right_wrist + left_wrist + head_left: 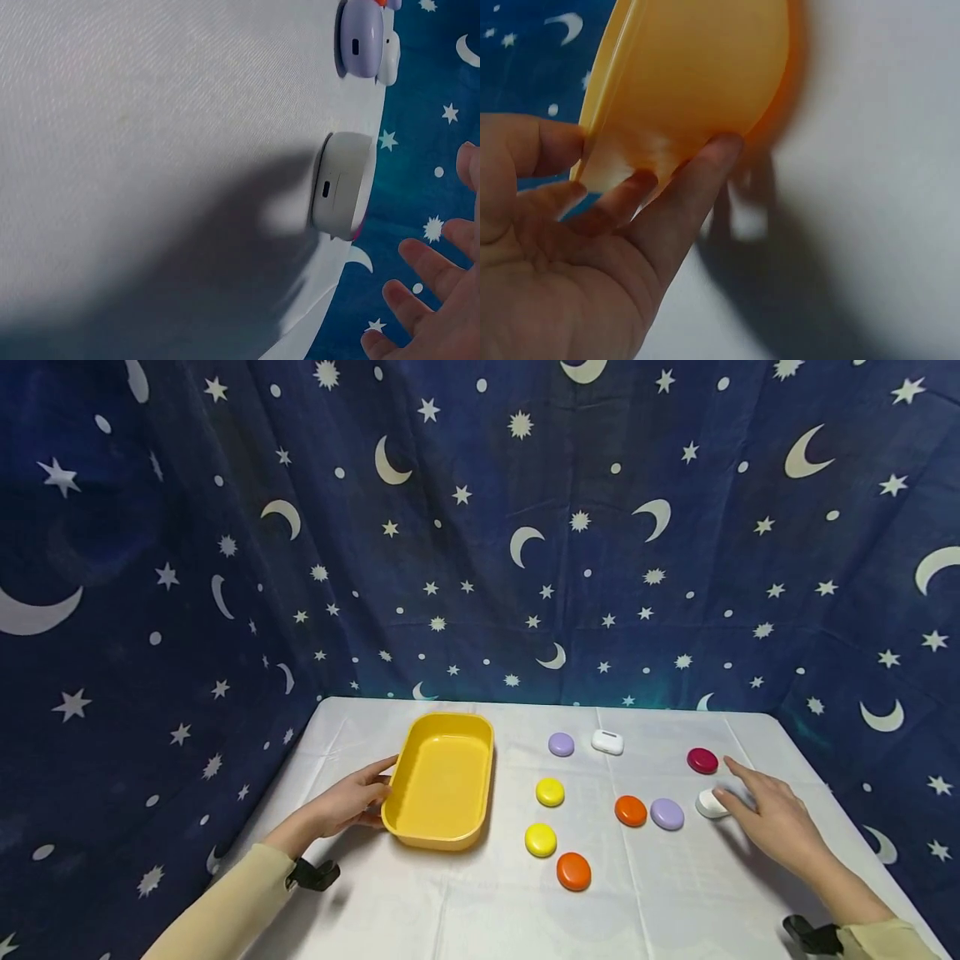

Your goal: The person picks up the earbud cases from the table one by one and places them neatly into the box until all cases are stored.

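Note:
A yellow tray (pixel 442 781) lies on the white table (pixel 675 902), left of centre. My left hand (pixel 381 780) rests against its left outer wall; in the left wrist view the left hand (pixel 630 184) has its fingertips (pixel 724 150) on the tray's wall (pixel 697 75) and its thumb by the rim. At the right, my right hand (pixel 731 781) hovers with fingers spread just beside a white case (pixel 708 804). In the right wrist view the white case (pixel 341 184) lies free of the fingers (pixel 420 259).
Small rounded cases are scattered across the table: purple (pixel 561 744), white (pixel 607 742), dark red (pixel 702 760), two yellow (pixel 550 792) (pixel 540 840), two orange (pixel 631 811) (pixel 573 871), purple (pixel 667 814). A star-patterned blue curtain (pixel 480 527) surrounds the table.

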### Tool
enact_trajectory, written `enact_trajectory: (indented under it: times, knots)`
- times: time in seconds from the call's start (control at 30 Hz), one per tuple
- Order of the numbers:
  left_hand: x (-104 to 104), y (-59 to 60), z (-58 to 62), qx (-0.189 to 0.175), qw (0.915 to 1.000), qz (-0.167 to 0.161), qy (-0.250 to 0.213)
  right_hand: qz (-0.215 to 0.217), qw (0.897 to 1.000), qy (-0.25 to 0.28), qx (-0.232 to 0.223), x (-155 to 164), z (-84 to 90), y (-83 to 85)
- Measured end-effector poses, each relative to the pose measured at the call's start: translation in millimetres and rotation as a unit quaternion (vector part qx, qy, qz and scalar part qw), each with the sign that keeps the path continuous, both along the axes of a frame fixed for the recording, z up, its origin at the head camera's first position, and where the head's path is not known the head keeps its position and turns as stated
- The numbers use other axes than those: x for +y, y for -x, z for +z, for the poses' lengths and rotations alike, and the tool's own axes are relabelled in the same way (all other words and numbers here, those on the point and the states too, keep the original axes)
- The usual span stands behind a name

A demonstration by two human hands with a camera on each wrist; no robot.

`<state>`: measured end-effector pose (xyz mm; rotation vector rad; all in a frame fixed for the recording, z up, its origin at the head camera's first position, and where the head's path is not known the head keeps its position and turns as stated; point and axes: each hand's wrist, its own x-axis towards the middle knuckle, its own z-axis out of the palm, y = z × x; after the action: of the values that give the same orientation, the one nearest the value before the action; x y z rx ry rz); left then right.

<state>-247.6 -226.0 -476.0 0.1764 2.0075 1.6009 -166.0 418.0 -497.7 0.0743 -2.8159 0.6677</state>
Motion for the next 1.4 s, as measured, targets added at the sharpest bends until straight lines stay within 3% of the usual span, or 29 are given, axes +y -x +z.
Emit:
enact_trajectory:
  times: [0.4,0.6,0.8,1.1,1.4]
  knots:
    - [20.7,-13.5,-1.3,0.005,1.0,-0.002,-0.006,-0.01,1.0,-0.005,-0.009,8.4,-5.3,-1.2]
    - [9.2,-4.1,-3.6,-0.012,0.9998,-0.012,-0.011,-0.001,1.0,0.01,-0.021,10.2,-7.0,0.6]
    - [-1.6,7.3,-5.2,-0.022,0.9992,-0.01,-0.033,0.015,0.997,0.027,-0.065,10.7,-5.5,7.3]
    - [7.1,13.5,-8.3,-0.016,0.9993,-0.03,-0.014,0.033,0.991,0.05,-0.123,14.6,-6.1,13.8]
    - [13.1,18.9,-11.0,-0.022,0.9989,-0.035,-0.022,0.029,0.989,0.045,-0.136,20.1,-14.2,11.6]
